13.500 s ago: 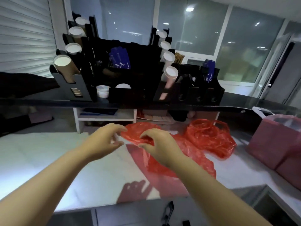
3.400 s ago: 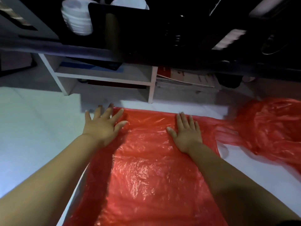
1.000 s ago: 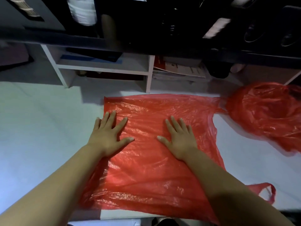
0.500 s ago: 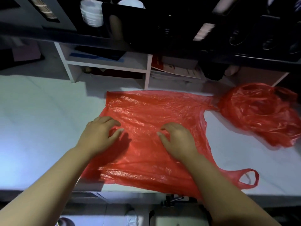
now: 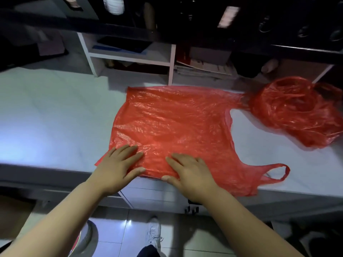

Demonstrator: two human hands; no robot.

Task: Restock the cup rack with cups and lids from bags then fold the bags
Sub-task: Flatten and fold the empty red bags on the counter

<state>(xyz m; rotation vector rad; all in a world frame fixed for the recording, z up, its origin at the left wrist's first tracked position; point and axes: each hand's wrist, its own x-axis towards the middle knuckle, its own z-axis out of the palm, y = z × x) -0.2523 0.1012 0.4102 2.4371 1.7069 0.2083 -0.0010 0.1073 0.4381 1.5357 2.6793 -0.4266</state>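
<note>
Nearest, below the desk's front lip, a white shoe (image 5: 155, 233) stands on the pale floor tiles (image 5: 115, 236). Both bare forearms reach up from there to the desk (image 5: 55, 117).

The left hand (image 5: 118, 167) and the right hand (image 5: 189, 173) lie side by side, close but not touching, on the near hem of the flat red bag (image 5: 176, 123). The fingers (image 5: 130, 151) of both are straight and spread, palms down, pressing the plastic and clasping nothing. Each thumb lies along the hem right at the desk's front edge; whether either is tucked under the film cannot be told.

The bag is spread wide on the white desk. Its near hem runs along the front edge, and its near right corner droops just over that edge. Its left side slants away from the left hand. The near handle loop (image 5: 274, 173) lies flat to the right, just inside the edge.

Left of the bag the desk top is bare and brightly lit as far as the frame's edge. Bare top also shows between the two handles on the right.

Farther right, a crumpled red bag (image 5: 297, 112) sits in a heap, and the flat bag's far handle reaches it and touches it.

Behind the flat bag's far hem stands a white shelf unit (image 5: 170, 64) with papers (image 5: 206, 67) in its right bay. Above it is the black cup rack (image 5: 185, 17), holding a white stack (image 5: 113, 5) too blurred to name.
</note>
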